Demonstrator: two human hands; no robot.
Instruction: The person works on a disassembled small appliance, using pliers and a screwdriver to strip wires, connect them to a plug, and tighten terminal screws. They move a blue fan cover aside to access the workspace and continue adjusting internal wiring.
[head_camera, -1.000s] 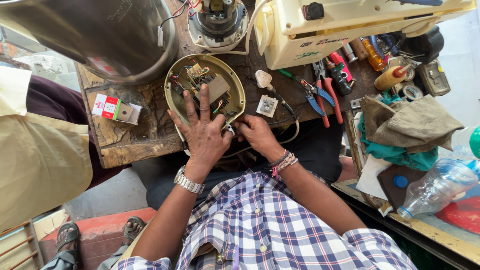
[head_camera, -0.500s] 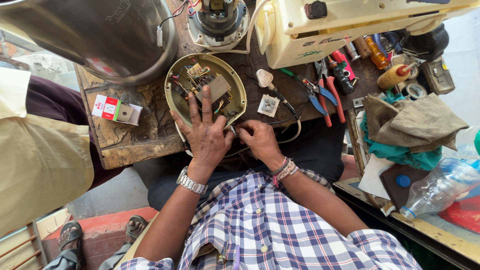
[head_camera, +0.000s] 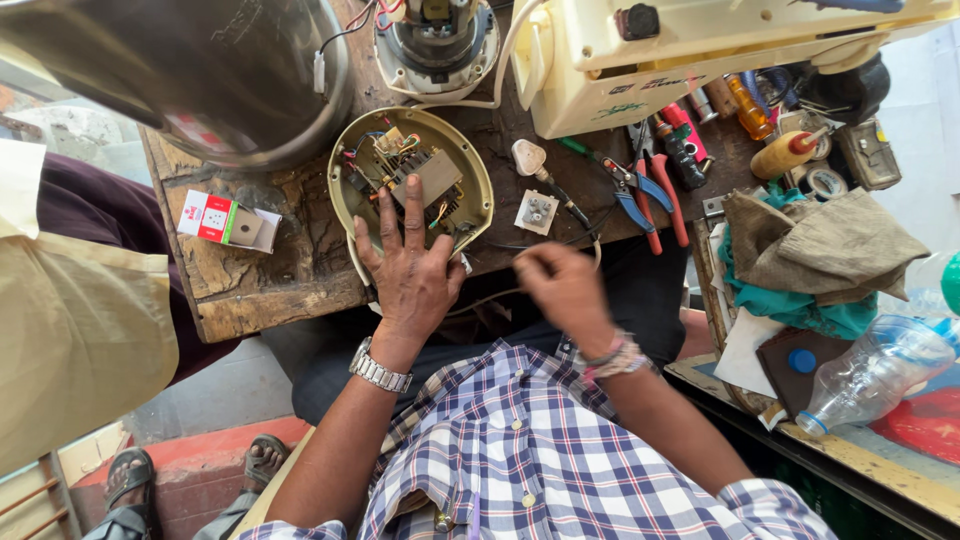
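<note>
Nearest the camera: blue-and-white checked shirt (head_camera: 520, 450), both forearms reaching forward over the lap.

Change from half a second earlier: the right hand (head_camera: 562, 290) has pulled back from the near rim of the shell, where it had been working beside the left hand's fingertips. It now sits off the bench edge, over the dark trousers, blurred with motion. Its fingers are curled in a loose fist; whether they pinch anything cannot be told. The left hand (head_camera: 410, 270), with a steel wristwatch (head_camera: 379, 368) on the wrist, has kept its place.

Left hand lies flat and spread, not gripping. Palm presses the near rim of the round cream plastic appliance base shell (head_camera: 415, 180); index and middle fingertips reach inside to the grey block among the wiring. The shell lies open side up on the worn wooden workbench (head_camera: 270, 280), at its near edge, wholly under and ahead of the left fingers, well apart from the right hand.

Just right of the shell: a small white square socket plate (head_camera: 537, 211) and a white plug (head_camera: 529, 157) with a dark cable. Farther right: blue-handled pliers (head_camera: 632, 196) and red-handled pliers (head_camera: 664, 180). Left of the shell: a red-and-white small carton (head_camera: 226, 220). Far edge: a steel jar (head_camera: 200, 70) and a cream appliance housing (head_camera: 680, 60).
</note>
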